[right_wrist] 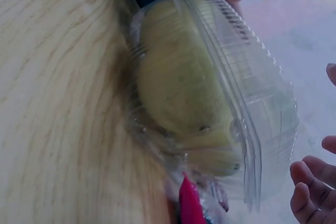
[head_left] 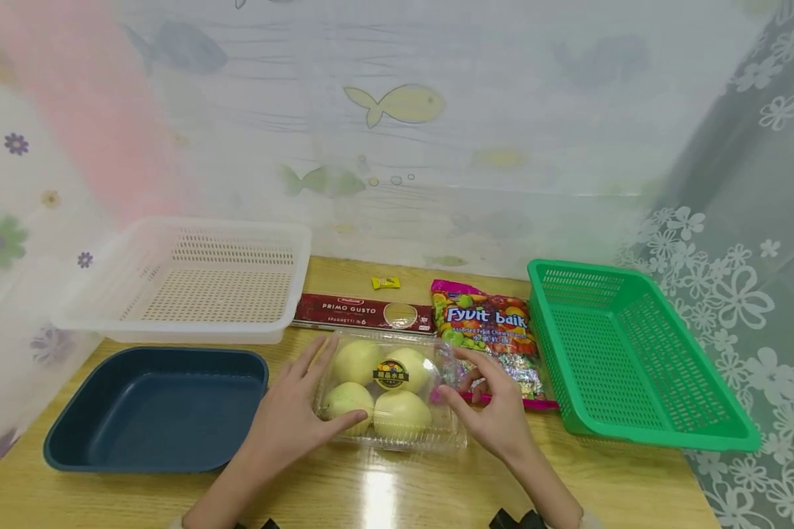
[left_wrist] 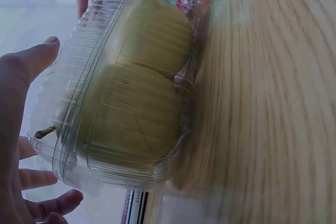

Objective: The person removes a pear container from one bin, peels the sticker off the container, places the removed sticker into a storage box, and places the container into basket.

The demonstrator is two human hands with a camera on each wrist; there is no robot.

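A clear plastic clamshell box (head_left: 450, 433) of several round, pale yellow pears (head_left: 402, 415) sits on the table, lid down, with a black and gold label on top. My left hand (head_left: 291, 415) is at its left side, fingers stretched along the edge and thumb over the front left corner. On the right side, my right hand (head_left: 499, 408) has its fingers loosely bent beside the lid, thumb toward the box. In the right wrist view, the fingertips (right_wrist: 302, 174) stand apart from the plastic. Neither hand grips the box.
Behind the box lie a red spaghetti pack (head_left: 364, 314) and a small yellow-wrapped sweet (head_left: 386, 283). A candy bag (head_left: 486, 330) lies at the box's back right, beside a green basket (head_left: 648, 433). At left are a white basket (head_left: 291, 294) and a dark blue basin (head_left: 159, 463).
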